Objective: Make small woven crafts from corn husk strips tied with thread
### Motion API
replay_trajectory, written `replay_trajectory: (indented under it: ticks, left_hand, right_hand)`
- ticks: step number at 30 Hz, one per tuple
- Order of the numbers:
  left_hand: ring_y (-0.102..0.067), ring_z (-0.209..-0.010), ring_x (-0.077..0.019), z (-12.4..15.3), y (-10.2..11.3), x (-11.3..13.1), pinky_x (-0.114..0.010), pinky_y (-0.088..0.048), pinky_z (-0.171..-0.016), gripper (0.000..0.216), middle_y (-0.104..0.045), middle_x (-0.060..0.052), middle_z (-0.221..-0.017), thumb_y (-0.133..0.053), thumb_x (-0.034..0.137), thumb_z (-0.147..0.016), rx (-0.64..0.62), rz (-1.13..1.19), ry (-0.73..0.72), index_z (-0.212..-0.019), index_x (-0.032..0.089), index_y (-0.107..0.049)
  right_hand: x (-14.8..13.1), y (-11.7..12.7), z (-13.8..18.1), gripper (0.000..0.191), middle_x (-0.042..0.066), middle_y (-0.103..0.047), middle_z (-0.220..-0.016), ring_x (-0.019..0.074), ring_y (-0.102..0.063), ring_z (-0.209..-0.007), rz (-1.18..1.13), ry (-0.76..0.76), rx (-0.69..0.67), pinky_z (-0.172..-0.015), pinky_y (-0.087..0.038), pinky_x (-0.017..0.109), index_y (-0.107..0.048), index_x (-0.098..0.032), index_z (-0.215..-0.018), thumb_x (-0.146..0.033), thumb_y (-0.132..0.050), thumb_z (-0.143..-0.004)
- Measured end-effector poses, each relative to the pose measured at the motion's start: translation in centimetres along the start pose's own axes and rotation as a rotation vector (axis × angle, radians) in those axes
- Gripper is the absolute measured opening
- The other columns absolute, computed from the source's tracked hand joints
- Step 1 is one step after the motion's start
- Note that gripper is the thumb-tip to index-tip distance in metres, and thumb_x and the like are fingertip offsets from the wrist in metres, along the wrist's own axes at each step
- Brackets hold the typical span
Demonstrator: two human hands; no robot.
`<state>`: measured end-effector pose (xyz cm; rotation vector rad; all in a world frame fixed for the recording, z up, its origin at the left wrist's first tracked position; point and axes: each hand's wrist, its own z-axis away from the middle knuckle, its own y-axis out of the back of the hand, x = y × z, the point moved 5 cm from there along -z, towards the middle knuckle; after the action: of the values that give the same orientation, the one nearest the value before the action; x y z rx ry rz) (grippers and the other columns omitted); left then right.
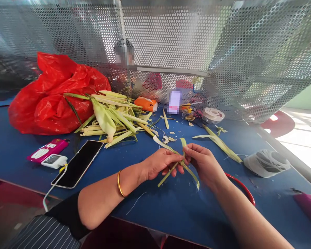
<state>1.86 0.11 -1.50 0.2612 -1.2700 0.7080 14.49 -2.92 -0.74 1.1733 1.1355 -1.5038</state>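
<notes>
Both hands meet over the blue table (pixel 171 207), pinching narrow yellow-green leaf strips (pixel 182 162) that cross between them. My left hand (pixel 160 164), with a gold bangle on its wrist, is closed on the strips from the left. My right hand (pixel 203 164) is closed on them from the right, thumb and fingers pressed at the crossing. Loose strip ends hang down and stick out past the fingers. A pile of the same leaves (pixel 111 117) lies further back on the table.
A red plastic bag (pixel 54 93) sits back left. A phone (pixel 79 162), a white charger (pixel 54 160) and a pink power strip (pixel 48 149) lie at left. A long leaf (pixel 220 143), a white tape roll (pixel 213 114) and a white fan-like object (pixel 266 162) lie right. Perforated metal screens (pixel 197 41) stand behind.
</notes>
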Motion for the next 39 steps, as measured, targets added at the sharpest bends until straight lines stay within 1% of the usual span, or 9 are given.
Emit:
replay_trajectory:
  ticks: [2, 4, 10, 19, 23, 26, 29, 33, 39]
  left_hand:
    - [-0.050, -0.044, -0.0057, 0.1, 0.0, 0.0, -0.020, -0.021, -0.038, 0.028, -0.066, -0.002, -0.065, -0.062, 0.040, -0.082, 0.020, 0.001, 0.027, -0.079, 0.013, -0.070]
    - [-0.048, -0.044, -0.0053, 0.1, 0.0, 0.0, -0.021, -0.021, -0.038, 0.028, -0.064, -0.002, -0.063, -0.061, 0.039, -0.081, 0.028, 0.003, 0.047, -0.074, 0.013, -0.069]
    - [-0.045, -0.043, -0.0055, 0.1, -0.3, -0.1, -0.022, -0.017, -0.041, 0.037, -0.063, -0.001, -0.062, -0.060, 0.049, -0.082, 0.002, 0.021, 0.054, -0.089, 0.014, -0.071]
    - [-0.039, -0.041, -0.0065, 0.1, -1.0, -0.5, -0.023, -0.024, -0.044, 0.024, -0.056, 0.000, -0.050, -0.052, 0.025, -0.079, 0.053, -0.068, 0.064, -0.063, 0.014, -0.067]
    - [-0.039, -0.044, -0.0070, 0.0, -0.3, 0.1, -0.023, -0.028, -0.046, 0.017, -0.051, 0.002, -0.050, -0.060, 0.028, -0.076, 0.134, -0.064, 0.020, -0.065, 0.015, -0.065]
    - [-0.040, -0.046, -0.0066, 0.0, 0.9, 0.7, -0.022, -0.026, -0.046, 0.027, -0.051, 0.003, -0.053, -0.064, 0.038, -0.077, 0.198, -0.048, -0.019, -0.063, 0.016, -0.059]
    - [-0.043, -0.048, -0.0065, 0.0, 1.8, 1.0, -0.022, -0.022, -0.046, 0.037, -0.053, 0.003, -0.057, -0.062, 0.051, -0.079, 0.208, -0.027, -0.030, -0.071, 0.015, -0.062]
    - [-0.044, -0.050, -0.0068, -0.1, 2.2, 0.9, -0.021, -0.029, -0.049, 0.028, -0.054, 0.002, -0.056, -0.070, 0.042, -0.073, 0.200, 0.001, -0.039, -0.071, 0.015, -0.065]
    - [-0.048, -0.053, -0.0079, -0.7, 2.1, 0.6, -0.022, -0.038, -0.055, 0.022, -0.056, 0.000, -0.055, -0.076, 0.035, -0.068, 0.124, 0.065, -0.052, -0.069, 0.013, -0.069]
  right_hand:
    - [-0.5, 0.9, -0.1, 0.034, -0.004, -0.047, -0.056, 0.0102, -0.041, -0.054, 0.034, 0.111, 0.132, -0.055, -0.034, 0.026, -0.057, -0.019, -0.062, -0.047, -0.076, -0.067]
    - [-0.8, 1.2, -0.1, 0.034, -0.004, -0.047, -0.057, 0.0102, -0.040, -0.055, 0.095, 0.200, 0.191, -0.055, -0.033, 0.026, -0.057, -0.019, -0.063, -0.048, -0.075, -0.069]
    - [-0.1, 0.2, 0.1, 0.033, -0.004, -0.047, -0.057, 0.0106, -0.043, -0.052, 0.053, 0.130, 0.119, -0.054, -0.036, 0.026, -0.056, -0.019, -0.065, -0.047, -0.073, -0.072]
    - [0.5, 0.7, -0.6, 0.036, -0.005, -0.047, -0.056, 0.0098, -0.039, -0.054, 0.140, 0.247, 0.225, -0.053, -0.033, 0.024, -0.055, -0.019, -0.062, -0.049, -0.073, -0.071]
    - [0.4, 0.7, -0.9, 0.041, -0.002, -0.054, -0.062, 0.0112, -0.048, -0.055, 0.132, 0.090, 0.090, -0.055, -0.040, 0.025, -0.060, -0.019, -0.070, -0.058, -0.070, -0.071]
    - [0.0, 0.4, -0.6, 0.048, 0.001, -0.063, -0.071, 0.0140, -0.059, -0.059, 0.200, -0.071, -0.137, -0.055, -0.044, 0.026, -0.062, -0.018, -0.077, -0.066, -0.067, -0.070]
    - [-0.6, 0.0, -0.1, 0.046, -0.001, -0.061, -0.061, 0.0129, -0.057, -0.053, 0.421, -0.033, -0.283, -0.053, -0.043, 0.025, -0.060, -0.019, -0.070, -0.064, -0.066, -0.073]
    - [-1.1, 0.2, -0.2, 0.045, -0.004, -0.049, -0.048, 0.0110, -0.045, -0.046, 0.571, 0.142, -0.193, -0.048, -0.036, 0.025, -0.059, -0.020, -0.063, -0.062, -0.057, -0.080]
    - [-1.4, 1.1, -0.5, 0.046, -0.004, -0.042, -0.044, 0.0118, -0.038, -0.043, 0.653, 0.150, -0.131, -0.045, -0.030, 0.026, -0.056, -0.021, -0.057, -0.060, -0.052, -0.082]
